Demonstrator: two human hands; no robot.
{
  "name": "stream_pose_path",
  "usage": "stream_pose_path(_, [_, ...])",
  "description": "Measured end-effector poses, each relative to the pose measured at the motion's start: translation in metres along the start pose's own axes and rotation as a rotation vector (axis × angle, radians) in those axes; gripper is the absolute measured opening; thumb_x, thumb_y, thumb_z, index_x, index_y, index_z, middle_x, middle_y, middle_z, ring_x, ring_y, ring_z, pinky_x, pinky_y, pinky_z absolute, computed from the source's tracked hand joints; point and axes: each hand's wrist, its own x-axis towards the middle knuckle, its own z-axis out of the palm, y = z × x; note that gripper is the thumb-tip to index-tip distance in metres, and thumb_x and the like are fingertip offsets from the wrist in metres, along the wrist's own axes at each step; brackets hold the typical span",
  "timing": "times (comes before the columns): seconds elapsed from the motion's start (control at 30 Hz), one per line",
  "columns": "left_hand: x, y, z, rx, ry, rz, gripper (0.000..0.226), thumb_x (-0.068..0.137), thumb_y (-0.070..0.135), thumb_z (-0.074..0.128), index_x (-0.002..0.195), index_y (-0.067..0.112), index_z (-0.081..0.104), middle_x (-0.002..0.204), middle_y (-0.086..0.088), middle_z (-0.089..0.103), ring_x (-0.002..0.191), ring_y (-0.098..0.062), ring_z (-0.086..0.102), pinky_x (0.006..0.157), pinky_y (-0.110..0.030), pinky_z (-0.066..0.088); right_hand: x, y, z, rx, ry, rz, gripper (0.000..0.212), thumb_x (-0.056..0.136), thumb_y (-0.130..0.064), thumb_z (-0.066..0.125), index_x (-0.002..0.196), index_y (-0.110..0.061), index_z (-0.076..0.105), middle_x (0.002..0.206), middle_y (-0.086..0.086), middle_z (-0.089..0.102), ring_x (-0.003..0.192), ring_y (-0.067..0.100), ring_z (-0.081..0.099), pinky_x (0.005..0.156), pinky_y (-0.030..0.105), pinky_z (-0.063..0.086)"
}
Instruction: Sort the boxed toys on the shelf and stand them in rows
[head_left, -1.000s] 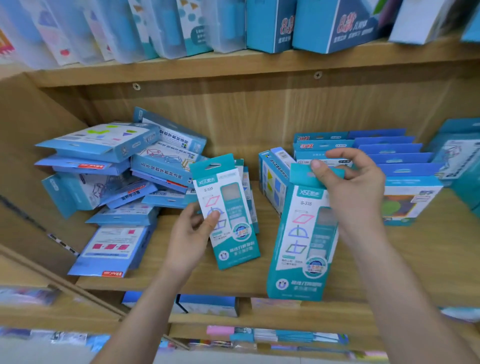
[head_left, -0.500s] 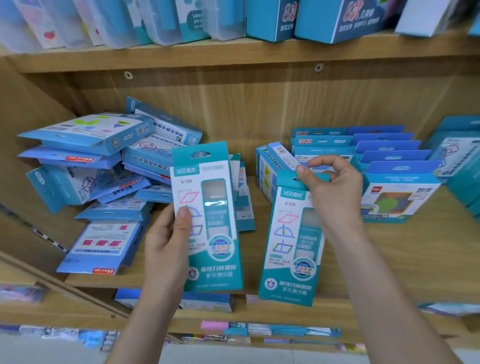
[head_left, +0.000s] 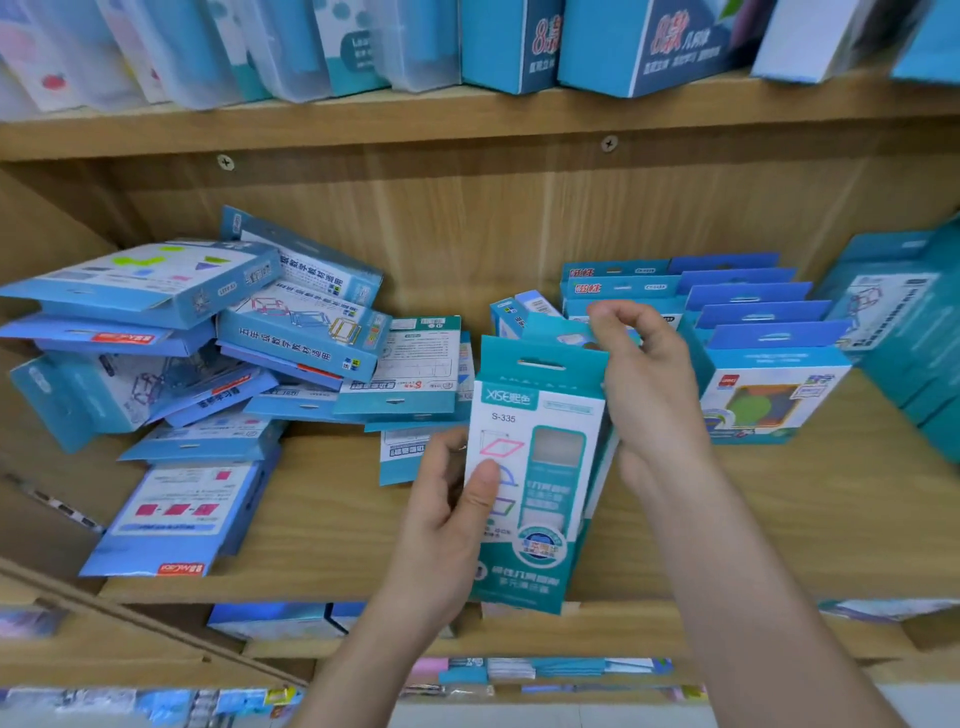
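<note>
Front box (head_left: 535, 467) moved right | rear box (head_left: 556, 331) mostly hidden behind it

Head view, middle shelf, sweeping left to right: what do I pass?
Jumbled pile of blue boxes → left hand → teal S-335 box it grips → right hand, pinching a second teal box just behind → standing row of blue boxes → tall teal boxes at far right.
</note>
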Motion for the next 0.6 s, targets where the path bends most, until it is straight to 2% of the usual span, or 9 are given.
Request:
stream_pose_path(0.03, [0.002,-0.001,0.003,-0.017,0.036,0.023,0.030,0.082,0.025,0.052,0.111,0.016,0.050,0.101,-0.007,0.071,0.084,-0.020,0.070,0.064,-0.028,0.056,-0.003,-0.002,0.000,-0.005,-0.016,-0.005,0.003,0.093,-0.030,0.056,0.092,-0.029,0.059,0.088,-0.004,0.068,0.072,0.012,0.064,0.068,0.027,0.049])
stream_pose_path(0.13, [0.008,-0.006,0.015,-0.083,0.143,0.057,0.030,0.081,0.023,0.054,0.110,0.022,0.050,0.102,-0.009,0.071,0.089,-0.026,0.067,0.075,-0.039,0.057,-0.015,-0.004,-0.008,-0.214,-0.112,-0.100,0.038,0.087,-0.050,0.056,0.121,-0.039,0.043,0.087,-0.019,0.064,0.081,-0.006,0.062,0.076,0.014,0.047])
stream_pose_path(0.23, [0.015,-0.010,0.023,-0.103,0.156,0.097,0.039,0.082,0.022,0.056,0.120,0.025,0.048,0.109,-0.005,0.069,0.101,-0.025,0.065,0.086,-0.043,0.054,-0.033,0.005,-0.021,-0.388,-0.186,-0.176,0.090,0.069,-0.067,0.065,0.141,-0.045,0.015,0.130,-0.012,0.054,0.120,-0.005,0.048,0.105,0.027,0.040])
stream_pose_path(0.27, [0.017,-0.013,0.024,-0.073,0.145,0.122,0.043,0.085,0.020,0.059,0.126,0.027,0.046,0.114,-0.004,0.067,0.106,-0.025,0.064,0.088,-0.040,0.053,-0.039,0.010,-0.024,-0.443,-0.208,-0.190,0.102,0.064,-0.067,0.069,0.143,-0.048,0.007,0.142,-0.013,0.043,0.130,-0.003,0.038,0.110,0.030,0.034])
stream_pose_path(0.3, [0.019,-0.015,0.027,-0.034,0.129,0.151,0.047,0.089,0.018,0.062,0.131,0.029,0.044,0.119,-0.002,0.065,0.111,-0.025,0.061,0.091,-0.039,0.052,-0.046,0.014,-0.026,-0.481,-0.218,-0.211,0.111,0.060,-0.063,0.073,0.143,-0.051,0.001,0.147,-0.017,0.033,0.135,-0.006,0.029,0.113,0.024,0.027])
stream_pose_path(0.37, [0.020,-0.022,0.035,0.062,0.087,0.199,0.058,0.086,0.019,0.065,0.136,0.037,0.042,0.128,-0.004,0.059,0.119,-0.029,0.056,0.097,-0.047,0.047,-0.055,0.023,-0.027,-0.531,-0.159,-0.282,0.123,0.057,-0.048,0.083,0.141,-0.052,-0.006,0.141,-0.025,0.026,0.131,-0.015,0.022,0.106,0.006,0.019])
stream_pose_path(0.4, [0.018,-0.024,0.040,0.118,0.074,0.232,0.060,0.083,0.020,0.065,0.136,0.036,0.043,0.130,-0.006,0.057,0.120,-0.031,0.055,0.098,-0.051,0.045,-0.057,0.026,-0.029,-0.547,-0.103,-0.330,0.125,0.056,-0.042,0.086,0.140,-0.051,-0.007,0.134,-0.026,0.028,0.126,-0.015,0.024,0.102,0.003,0.020])
stream_pose_path(0.5, [0.015,-0.031,0.055,0.176,0.080,0.264,0.054,0.074,0.019,0.066,0.122,0.037,0.051,0.123,-0.003,0.060,0.112,-0.026,0.060,0.093,-0.048,0.049,-0.052,0.035,-0.039,-0.587,0.037,-0.436,0.127,0.054,-0.035,0.087,0.140,-0.053,-0.005,0.114,-0.026,0.032,0.114,-0.011,0.033,0.097,0.009,0.027])
stream_pose_path(0.6, [0.019,-0.038,0.062,0.178,-0.016,0.170,0.058,0.059,0.019,0.068,0.108,0.047,0.055,0.117,0.001,0.064,0.105,-0.020,0.064,0.080,-0.041,0.053,-0.047,0.042,-0.053,-0.586,0.124,-0.457,0.125,0.053,-0.032,0.087,0.141,-0.051,0.000,0.109,-0.031,0.032,0.106,-0.023,0.031,0.088,0.000,0.026])
